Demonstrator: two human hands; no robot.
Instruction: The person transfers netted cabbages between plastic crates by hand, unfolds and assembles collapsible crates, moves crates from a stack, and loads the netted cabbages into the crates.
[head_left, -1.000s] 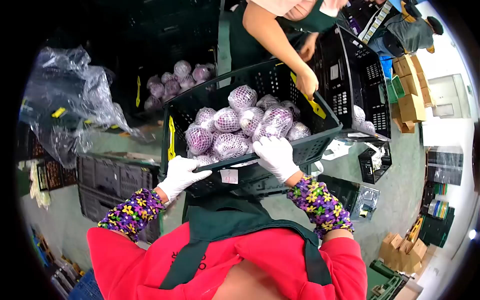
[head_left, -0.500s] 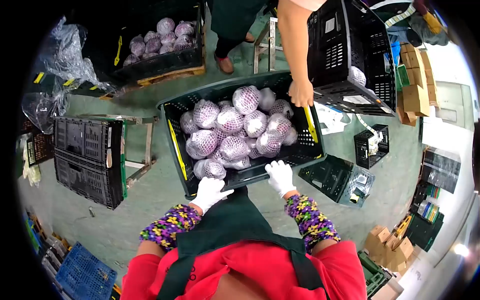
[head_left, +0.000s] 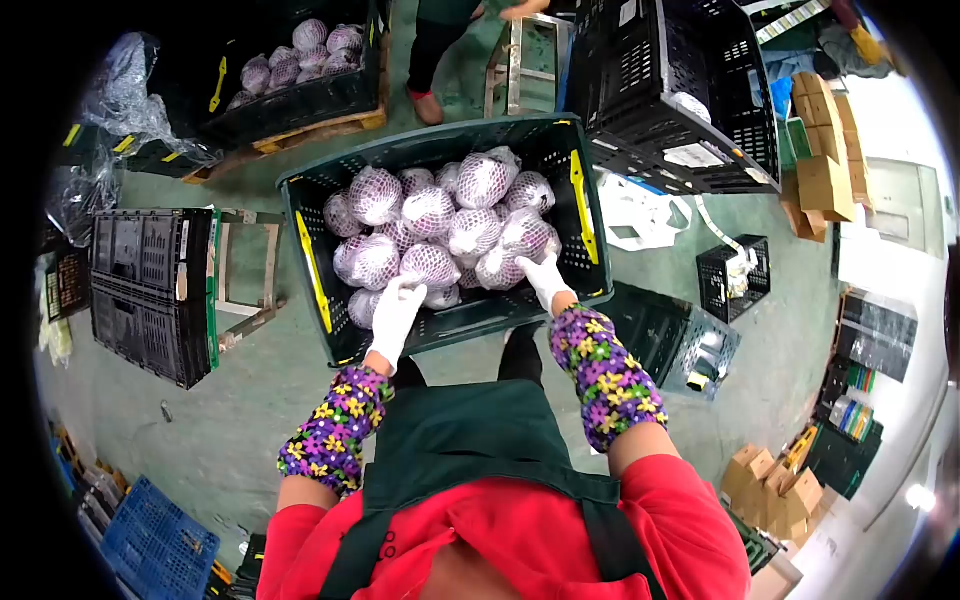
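Observation:
A dark green crate (head_left: 312,190) with yellow side handles stands before me. Inside are several round purple items in white netting (head_left: 428,212); they look like red cabbages. My left hand (head_left: 398,315), in a white glove, reaches over the near rim with fingers extended against the netted items at the front left. At the front right, my right hand (head_left: 545,280), also gloved, has its fingers apart and touching a netted item. Neither hand is lifting anything; part of the fingertips is hidden against the netting.
Another crate of netted items (head_left: 300,110) rests on a wooden pallet at the back left. Folded black crates (head_left: 150,295) stand at left, stacked black crates (head_left: 660,100) at the back right. A co-worker's hand (head_left: 525,9) shows at the top. A small black basket (head_left: 733,278) is at right.
The co-worker's hand has let go of the crate's right end and drawn back to the top. My hands have moved from the near rim onto the netted items.

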